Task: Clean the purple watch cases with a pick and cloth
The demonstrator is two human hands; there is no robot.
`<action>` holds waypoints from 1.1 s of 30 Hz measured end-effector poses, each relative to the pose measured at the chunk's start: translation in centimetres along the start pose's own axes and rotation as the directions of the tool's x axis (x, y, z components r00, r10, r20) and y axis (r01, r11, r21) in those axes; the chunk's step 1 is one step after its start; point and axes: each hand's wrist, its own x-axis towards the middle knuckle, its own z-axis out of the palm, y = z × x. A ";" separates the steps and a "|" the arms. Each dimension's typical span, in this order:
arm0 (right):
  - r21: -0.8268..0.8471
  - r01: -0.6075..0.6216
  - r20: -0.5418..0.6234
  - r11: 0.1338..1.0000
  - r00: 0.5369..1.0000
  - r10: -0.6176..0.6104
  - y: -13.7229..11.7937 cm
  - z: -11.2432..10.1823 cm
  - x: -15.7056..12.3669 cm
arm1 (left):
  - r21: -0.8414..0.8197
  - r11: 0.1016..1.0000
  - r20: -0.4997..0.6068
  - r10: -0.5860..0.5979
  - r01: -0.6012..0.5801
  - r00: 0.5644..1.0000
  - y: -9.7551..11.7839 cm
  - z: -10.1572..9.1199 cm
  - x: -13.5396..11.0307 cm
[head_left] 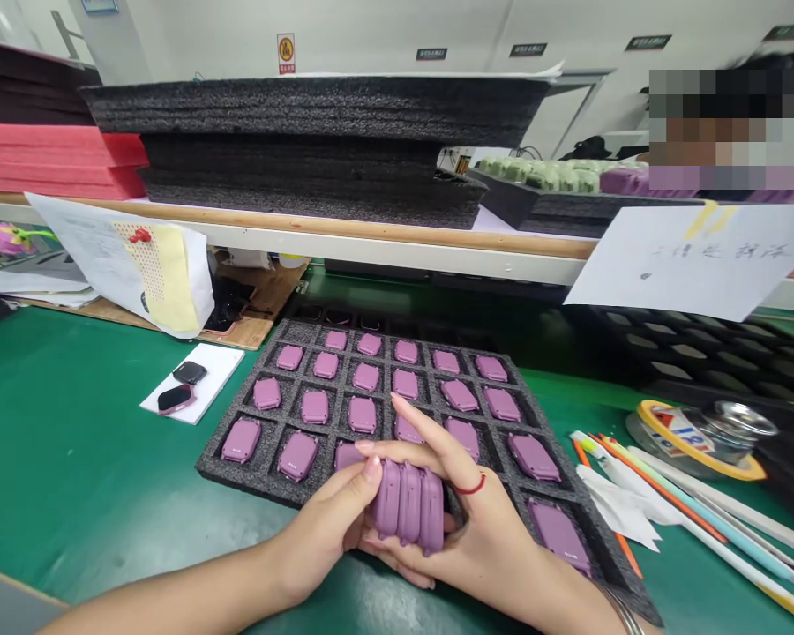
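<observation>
Both hands hold a stack of three purple watch cases (408, 504) on edge, just above the near rim of a black foam tray (274, 488). My left hand (327, 527) is closed, its thumb pressing the stack's left side. My right hand (467, 520) cups the stack from below and behind, with its fingers curled over the top and a red string on one finger. The tray's pockets hold several more purple cases (315, 407) lying flat.
Two dark watch screens (182, 386) lie on a white card at the left. Pens and swabs (668, 503) and a tape roll (698, 437) sit at the right. A shelf above carries black foam stacks (304, 145), red foam and hanging papers. Another person is at the far right.
</observation>
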 end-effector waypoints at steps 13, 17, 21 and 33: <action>-0.124 0.128 0.031 0.984 0.992 -0.125 0.1 -0.6 -0.4 | 0.497 0.841 -0.093 0.296 -0.213 0.951 1.1 0.0 -0.3; 0.164 -0.073 -0.158 0.984 0.983 0.099 0.7 -0.9 -0.1 | 0.672 0.639 0.041 0.473 -0.375 0.880 1.2 -0.2 -0.6; 0.328 -0.296 -0.056 0.897 0.942 0.332 0.9 -0.9 0.5 | 0.718 0.485 0.160 0.583 -0.499 0.796 0.9 -0.5 -0.3; 0.165 -0.185 -0.079 0.969 0.977 0.199 0.4 0.7 0.0 | 0.688 0.564 0.167 0.490 -0.457 0.856 0.3 -1.4 -0.5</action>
